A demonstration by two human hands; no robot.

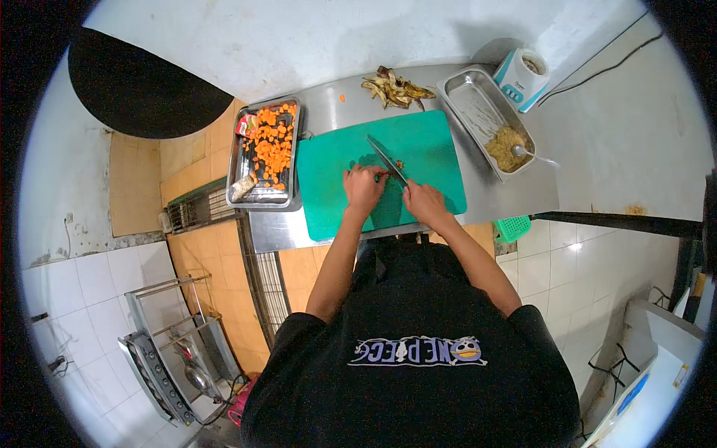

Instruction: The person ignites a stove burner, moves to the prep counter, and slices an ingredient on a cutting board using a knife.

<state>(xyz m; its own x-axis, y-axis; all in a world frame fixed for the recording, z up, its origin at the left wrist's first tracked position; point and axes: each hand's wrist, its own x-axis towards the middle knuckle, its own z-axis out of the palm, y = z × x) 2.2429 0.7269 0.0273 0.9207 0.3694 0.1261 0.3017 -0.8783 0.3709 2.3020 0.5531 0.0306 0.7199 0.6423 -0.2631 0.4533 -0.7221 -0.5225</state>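
On the green cutting board, my right hand is wrapped round the handle of a knife, whose blade points away to the upper left. My left hand lies just left of the blade, its fingers curled and pressed together near the edge. Whatever sits under those fingertips is too small to name. A few small brown bits lie on the board, right of the blade.
A metal tray with sliced carrots stands left of the board. Peels lie behind it. At the right are a metal tray with mash and a spoon, and a white-and-blue appliance.
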